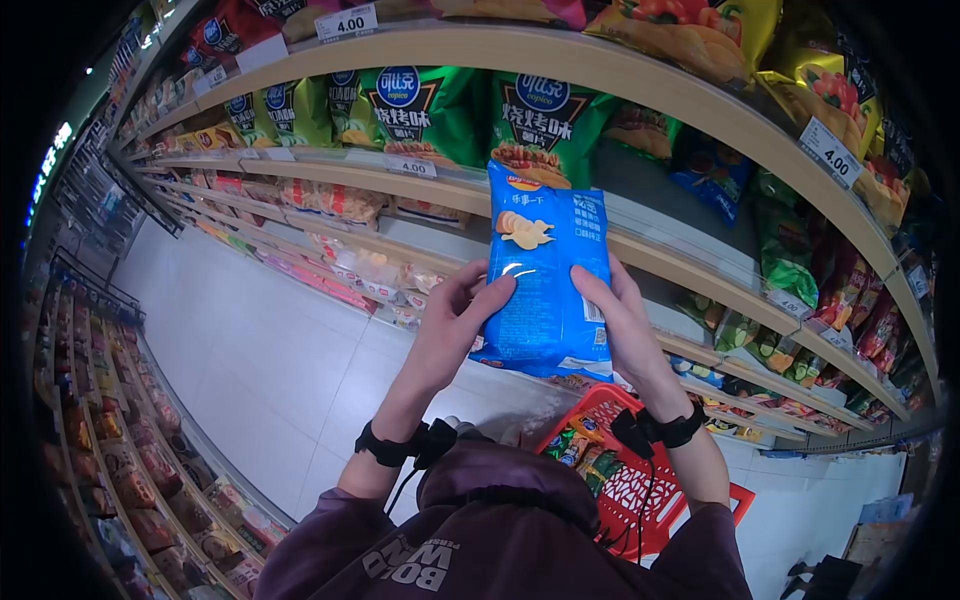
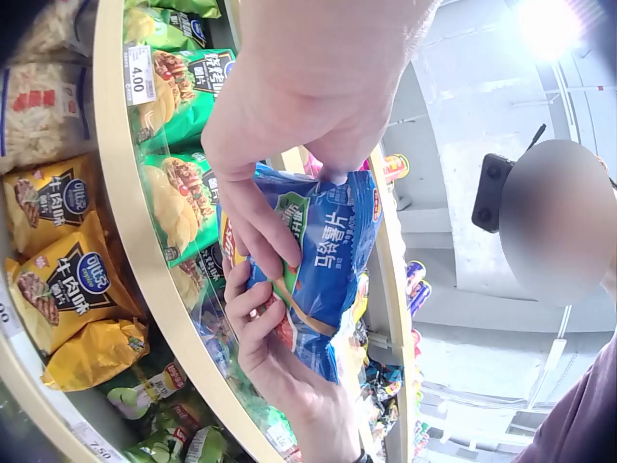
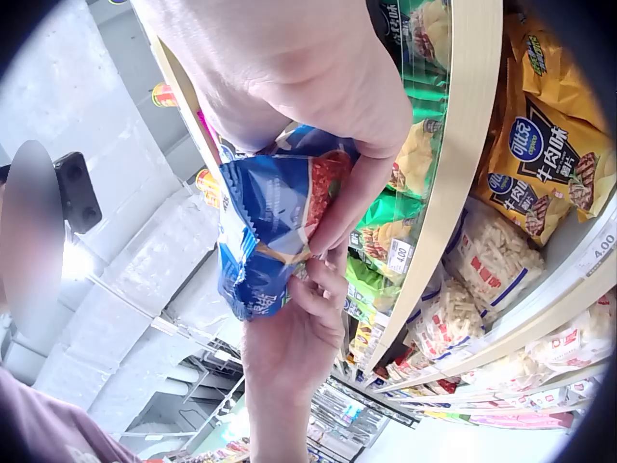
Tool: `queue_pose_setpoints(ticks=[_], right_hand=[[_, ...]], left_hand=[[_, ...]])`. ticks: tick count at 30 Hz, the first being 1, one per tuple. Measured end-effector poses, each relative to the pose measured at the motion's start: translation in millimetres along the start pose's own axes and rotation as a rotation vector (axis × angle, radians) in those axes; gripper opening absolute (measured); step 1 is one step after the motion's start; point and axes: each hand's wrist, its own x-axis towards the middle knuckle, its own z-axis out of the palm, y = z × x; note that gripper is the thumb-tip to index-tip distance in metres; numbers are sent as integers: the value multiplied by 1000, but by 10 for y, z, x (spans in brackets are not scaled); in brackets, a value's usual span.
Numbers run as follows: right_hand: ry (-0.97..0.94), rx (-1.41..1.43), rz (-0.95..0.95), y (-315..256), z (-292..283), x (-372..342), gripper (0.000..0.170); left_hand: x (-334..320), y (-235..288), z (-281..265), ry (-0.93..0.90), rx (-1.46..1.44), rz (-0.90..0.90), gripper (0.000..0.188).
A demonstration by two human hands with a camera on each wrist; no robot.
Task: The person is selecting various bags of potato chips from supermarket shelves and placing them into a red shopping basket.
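"Where's the glossy blue plastic crisp bag (image 1: 548, 290)?"

"Between the left hand (image 1: 452, 325) and right hand (image 1: 625, 315), each gripping one side, thumbs on its printed face."

"And the red perforated plastic basket (image 1: 725, 500)?"

"Below the bag, towards its right, holding shiny green and orange snack packets (image 1: 603, 468)."

"Beyond the bag?"

"Green foil crisp bags (image 1: 425, 120) standing on a pale-edged shelf (image 1: 655, 190)."

In the head view, we see pale-edged shelves (image 1: 520, 45) sweeping from 10 round past 3 o'clock, and a second shelf unit (image 1: 205, 437) at 8. Between them, glossy white floor tiles (image 1: 270, 350) spread towards 9. Greenish-white lights (image 1: 50, 170) glow near 10. In the left wrist view, we have a pale ceiling (image 2: 453, 106), with a bright lamp (image 2: 548, 27) between 1 and 2 o'clock
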Motion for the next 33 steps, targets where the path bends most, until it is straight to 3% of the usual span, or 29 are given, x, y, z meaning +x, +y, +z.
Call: queue_pose_setpoints(ticks=[11, 20, 23, 33], right_hand=[[-72, 33, -7, 59, -62, 31, 58], [-20, -46, -67, 33, -35, 6, 58], [-8, -112, -189, 4, 45, -12, 57], [-14, -221, -258, 17, 102, -41, 62]], left_hand=[[1, 25, 28, 3, -6, 36, 37], [-1, 12, 7, -17, -19, 63, 38], [-28, 46, 19, -40, -21, 76, 44], [-33, -5, -32, -25, 153, 180, 61]])
